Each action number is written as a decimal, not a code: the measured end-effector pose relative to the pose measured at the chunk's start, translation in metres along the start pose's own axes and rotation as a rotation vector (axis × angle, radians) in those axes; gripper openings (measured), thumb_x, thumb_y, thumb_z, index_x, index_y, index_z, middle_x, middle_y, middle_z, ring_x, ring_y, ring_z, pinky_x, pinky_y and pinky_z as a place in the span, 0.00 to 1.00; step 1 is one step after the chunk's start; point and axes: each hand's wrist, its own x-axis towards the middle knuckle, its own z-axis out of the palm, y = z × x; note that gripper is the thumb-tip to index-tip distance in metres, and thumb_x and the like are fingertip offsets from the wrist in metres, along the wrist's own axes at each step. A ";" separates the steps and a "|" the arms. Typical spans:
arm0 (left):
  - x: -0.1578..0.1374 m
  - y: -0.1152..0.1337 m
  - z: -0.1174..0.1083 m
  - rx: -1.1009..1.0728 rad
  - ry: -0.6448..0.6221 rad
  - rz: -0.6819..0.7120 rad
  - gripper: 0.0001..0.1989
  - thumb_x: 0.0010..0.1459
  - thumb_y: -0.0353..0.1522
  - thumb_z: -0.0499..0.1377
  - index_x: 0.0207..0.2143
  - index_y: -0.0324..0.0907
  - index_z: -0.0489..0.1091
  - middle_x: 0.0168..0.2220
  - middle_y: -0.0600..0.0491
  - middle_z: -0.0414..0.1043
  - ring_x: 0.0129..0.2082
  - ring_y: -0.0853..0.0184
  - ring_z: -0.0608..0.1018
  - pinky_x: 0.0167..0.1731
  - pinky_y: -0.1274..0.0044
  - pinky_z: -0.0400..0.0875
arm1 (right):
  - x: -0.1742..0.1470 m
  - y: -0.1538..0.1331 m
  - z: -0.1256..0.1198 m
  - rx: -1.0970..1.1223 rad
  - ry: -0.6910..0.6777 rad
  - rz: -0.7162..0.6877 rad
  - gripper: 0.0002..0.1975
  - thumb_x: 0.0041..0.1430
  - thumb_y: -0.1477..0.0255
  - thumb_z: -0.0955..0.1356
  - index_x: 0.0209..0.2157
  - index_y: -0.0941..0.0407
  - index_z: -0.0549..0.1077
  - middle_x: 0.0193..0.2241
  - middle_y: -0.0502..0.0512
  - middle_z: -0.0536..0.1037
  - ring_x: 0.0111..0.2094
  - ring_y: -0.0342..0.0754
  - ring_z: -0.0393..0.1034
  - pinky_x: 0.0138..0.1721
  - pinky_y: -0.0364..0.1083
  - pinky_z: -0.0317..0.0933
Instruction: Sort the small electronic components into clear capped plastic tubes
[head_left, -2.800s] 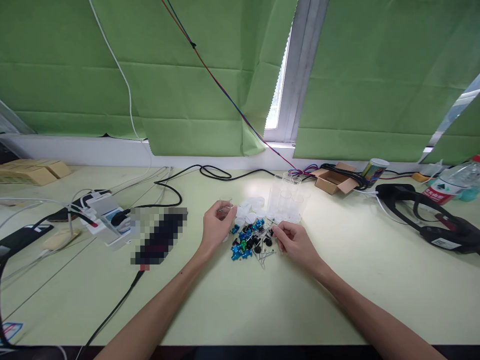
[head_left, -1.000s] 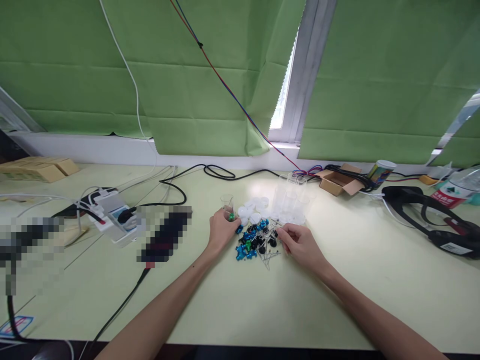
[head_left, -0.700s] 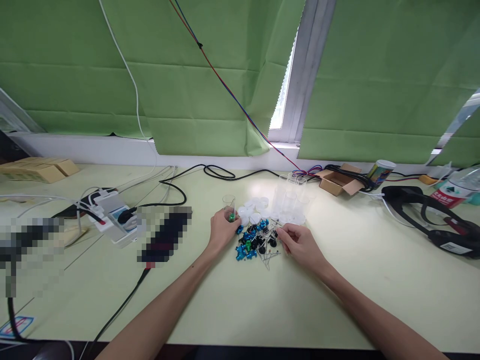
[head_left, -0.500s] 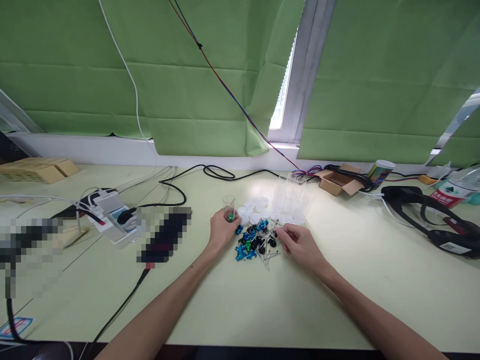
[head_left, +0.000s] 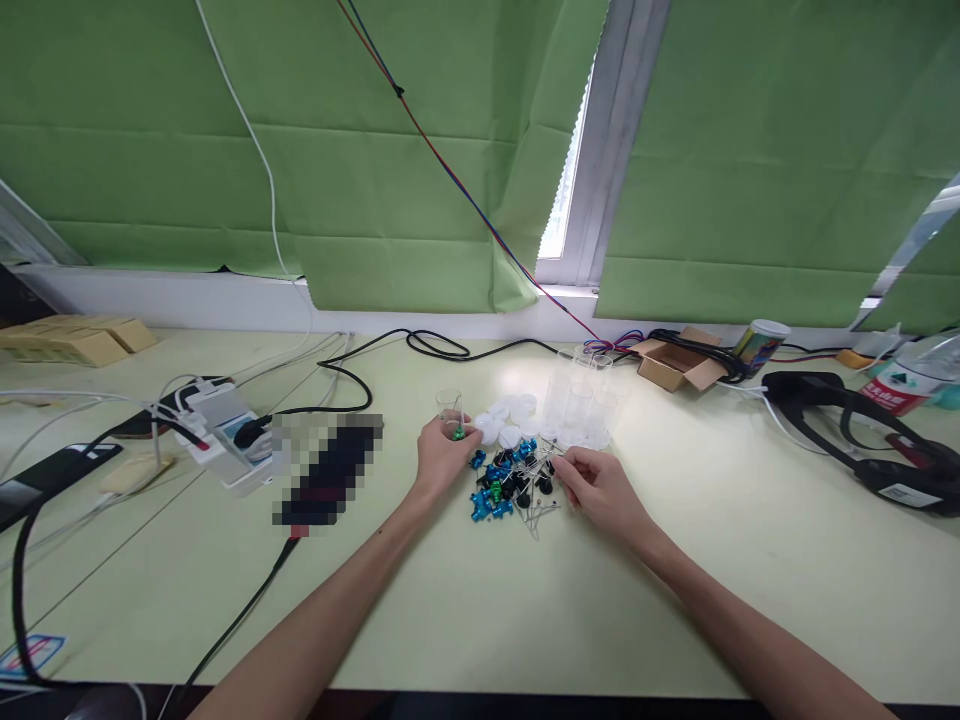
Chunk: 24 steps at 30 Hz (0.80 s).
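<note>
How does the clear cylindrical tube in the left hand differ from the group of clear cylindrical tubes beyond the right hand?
The clear cylindrical tube is gripped by the left hand; the group of clear cylindrical tubes stands on the table. The held tube shows a green part inside; the group shows none. The held tube is single; the group has several, close together. All are see-through, with round rims.

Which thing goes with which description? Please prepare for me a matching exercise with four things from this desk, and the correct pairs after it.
1. left hand
2. right hand
3. round lids
4. bottle

A. at the right side of the pile of small parts
B. has red on its label
C. holding a clear tube
D. white

Pairs: 1-C, 2-A, 3-D, 4-B
</note>
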 end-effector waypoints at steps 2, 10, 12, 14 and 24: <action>0.000 0.000 0.000 -0.046 0.004 -0.017 0.17 0.42 0.34 0.66 0.36 0.41 0.70 0.29 0.52 0.77 0.24 0.70 0.73 0.23 0.78 0.65 | 0.000 0.001 0.000 -0.003 0.002 -0.002 0.21 0.63 0.57 0.65 0.22 0.56 0.66 0.14 0.46 0.63 0.17 0.42 0.56 0.22 0.43 0.53; -0.005 0.018 -0.006 -0.106 0.074 0.061 0.18 0.44 0.36 0.67 0.38 0.42 0.70 0.30 0.51 0.76 0.25 0.69 0.72 0.19 0.81 0.62 | 0.000 0.001 -0.001 0.003 0.004 -0.012 0.22 0.64 0.57 0.65 0.21 0.55 0.64 0.14 0.46 0.63 0.17 0.42 0.56 0.22 0.43 0.53; -0.006 0.023 -0.008 -0.108 0.095 0.116 0.18 0.45 0.36 0.67 0.39 0.42 0.70 0.30 0.51 0.76 0.29 0.67 0.75 0.22 0.81 0.65 | 0.001 0.000 -0.001 0.002 0.004 -0.009 0.21 0.64 0.57 0.65 0.21 0.55 0.64 0.14 0.46 0.63 0.17 0.41 0.56 0.22 0.43 0.52; -0.006 0.025 -0.010 -0.128 0.085 0.142 0.18 0.45 0.36 0.67 0.39 0.42 0.70 0.31 0.50 0.76 0.31 0.66 0.75 0.23 0.80 0.65 | 0.001 0.000 -0.001 0.002 0.002 -0.010 0.21 0.64 0.58 0.65 0.21 0.55 0.64 0.14 0.46 0.63 0.17 0.41 0.56 0.22 0.43 0.52; -0.004 0.022 -0.010 -0.216 0.034 0.140 0.17 0.45 0.34 0.68 0.38 0.42 0.69 0.30 0.51 0.76 0.29 0.67 0.76 0.27 0.78 0.66 | 0.001 0.001 0.000 0.002 -0.009 -0.017 0.21 0.64 0.58 0.65 0.21 0.55 0.65 0.13 0.45 0.64 0.17 0.41 0.56 0.22 0.43 0.53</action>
